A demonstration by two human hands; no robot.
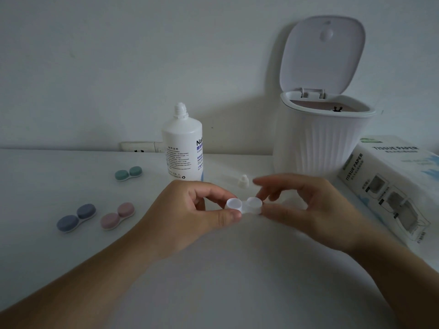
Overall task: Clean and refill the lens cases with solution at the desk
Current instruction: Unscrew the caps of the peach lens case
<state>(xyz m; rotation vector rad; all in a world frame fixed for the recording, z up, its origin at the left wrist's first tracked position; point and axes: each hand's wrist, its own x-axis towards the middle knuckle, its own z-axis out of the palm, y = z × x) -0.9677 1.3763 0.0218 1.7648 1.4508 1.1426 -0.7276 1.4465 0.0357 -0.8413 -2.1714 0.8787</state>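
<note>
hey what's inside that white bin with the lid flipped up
The white bin stands open, its lid tilted back. Inside, only a pinkish surface and a small dark object near the rim show. Everything lower down is hidden by the bin's wall.

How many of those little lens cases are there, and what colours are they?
Green lens case: 1
Blue lens case: 1
Pink lens case: 1
White lens case, held in both hands, left hand and right hand: 1
Total: 4
</note>
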